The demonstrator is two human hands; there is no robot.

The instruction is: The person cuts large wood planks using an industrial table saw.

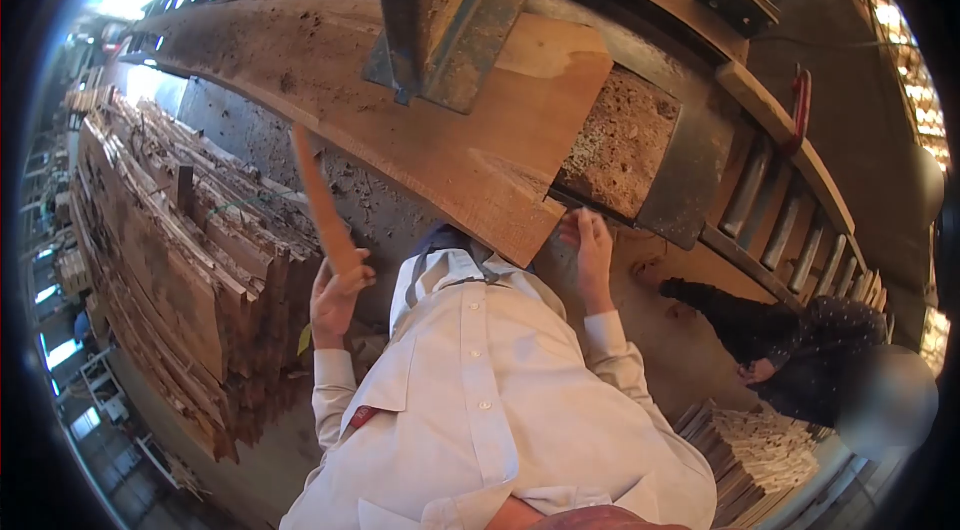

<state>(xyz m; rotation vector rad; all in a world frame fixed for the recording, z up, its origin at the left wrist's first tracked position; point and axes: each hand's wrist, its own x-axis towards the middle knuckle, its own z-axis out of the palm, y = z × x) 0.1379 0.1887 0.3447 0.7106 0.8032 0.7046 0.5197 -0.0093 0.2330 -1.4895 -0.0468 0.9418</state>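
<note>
Head view: two hands at the near end of a wide plank (400,100) on a sawmill bench.
Left hand (335,302) is closed in a fist around the lower end of a narrow wood strip (318,198), which slants up across the plank's edge. Right hand (590,248) is open, its fingers straight and laid against the plank's near corner, beside a sawdust-covered block (620,140). Stacked offcuts (170,260) lie to the left; a co-worker's dark sleeve (760,322) reaches in below the rollers (780,220).
</note>
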